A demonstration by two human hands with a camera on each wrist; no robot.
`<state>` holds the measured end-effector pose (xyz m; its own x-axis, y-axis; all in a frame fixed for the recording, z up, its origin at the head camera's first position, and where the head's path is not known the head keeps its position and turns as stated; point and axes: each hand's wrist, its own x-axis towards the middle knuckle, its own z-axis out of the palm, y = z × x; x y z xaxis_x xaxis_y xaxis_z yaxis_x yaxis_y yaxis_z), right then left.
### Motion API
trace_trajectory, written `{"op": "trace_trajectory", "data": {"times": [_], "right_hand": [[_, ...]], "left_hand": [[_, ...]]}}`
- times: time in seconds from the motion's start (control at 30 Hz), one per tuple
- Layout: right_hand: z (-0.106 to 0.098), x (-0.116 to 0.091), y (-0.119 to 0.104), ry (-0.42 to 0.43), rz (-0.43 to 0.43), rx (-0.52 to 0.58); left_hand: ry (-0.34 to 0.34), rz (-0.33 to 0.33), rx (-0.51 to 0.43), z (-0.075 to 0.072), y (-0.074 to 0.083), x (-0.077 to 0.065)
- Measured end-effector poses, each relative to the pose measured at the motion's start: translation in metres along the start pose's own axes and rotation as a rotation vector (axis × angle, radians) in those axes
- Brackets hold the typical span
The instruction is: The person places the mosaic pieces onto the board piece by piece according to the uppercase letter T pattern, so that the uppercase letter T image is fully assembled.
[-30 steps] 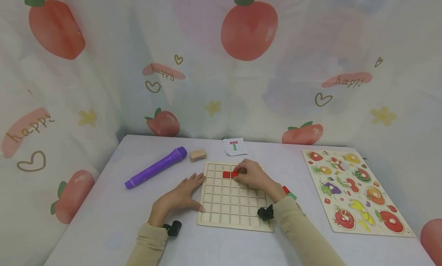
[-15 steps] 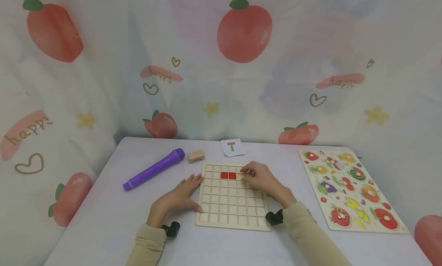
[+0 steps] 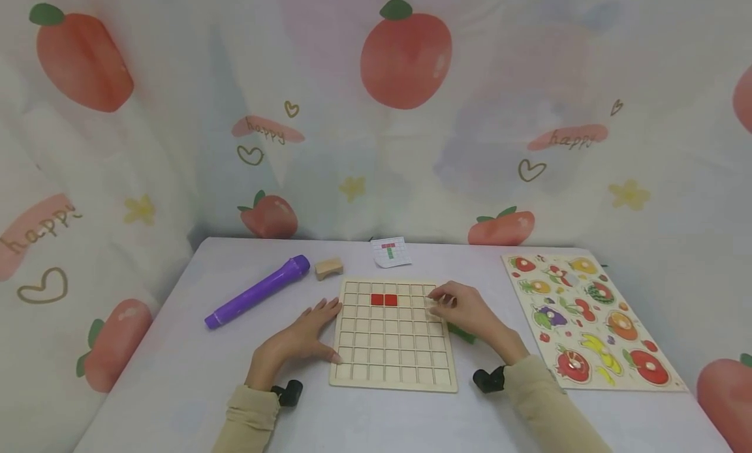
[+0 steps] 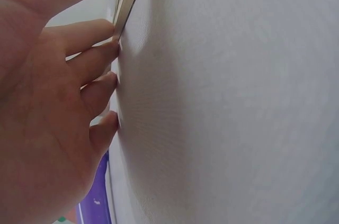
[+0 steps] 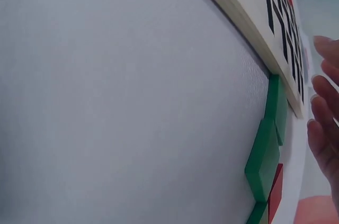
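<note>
A wooden grid board (image 3: 392, 356) lies flat on the table, with two red square tiles (image 3: 384, 300) side by side in its second row from the back. My left hand (image 3: 294, 343) rests along the board's left edge, fingers spread and thumb touching near the front corner. Over the board's right edge hovers my right hand (image 3: 470, 314), fingers loosely bent, with nothing seen between them. Under it, green tiles (image 5: 263, 160) lie beside the board, one against its edge, and a red tile (image 5: 276, 189) is next to them; in the head view the hand partly hides this group.
Behind the board lies a paper card (image 3: 391, 252) with a red-and-green T pattern. A small wooden arch block (image 3: 329, 268) and a purple toy microphone (image 3: 258, 292) are at the back left. A fruit puzzle board (image 3: 593, 322) lies at the right.
My right hand has let go of the second red tile, now beside the first, and has moved right to the board's edge. The left hand stays at the left edge.
</note>
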<state>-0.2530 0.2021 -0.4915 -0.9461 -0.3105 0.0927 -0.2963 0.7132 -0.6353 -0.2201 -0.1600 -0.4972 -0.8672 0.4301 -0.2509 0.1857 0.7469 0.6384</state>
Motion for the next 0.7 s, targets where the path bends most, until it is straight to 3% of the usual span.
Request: {"op": "trace_trajectory", "data": {"times": [0.43,0.7], "right_hand": [[-0.021,-0.025,0.022,0.011,0.118,-0.001],[-0.032,-0.040,0.037,0.005,0.139,-0.008]], "left_hand": [[0.000,0.027,0.001,-0.001,0.001,-0.002],[0.004,0.008,0.016,0.002,-0.001,-0.002]]}}
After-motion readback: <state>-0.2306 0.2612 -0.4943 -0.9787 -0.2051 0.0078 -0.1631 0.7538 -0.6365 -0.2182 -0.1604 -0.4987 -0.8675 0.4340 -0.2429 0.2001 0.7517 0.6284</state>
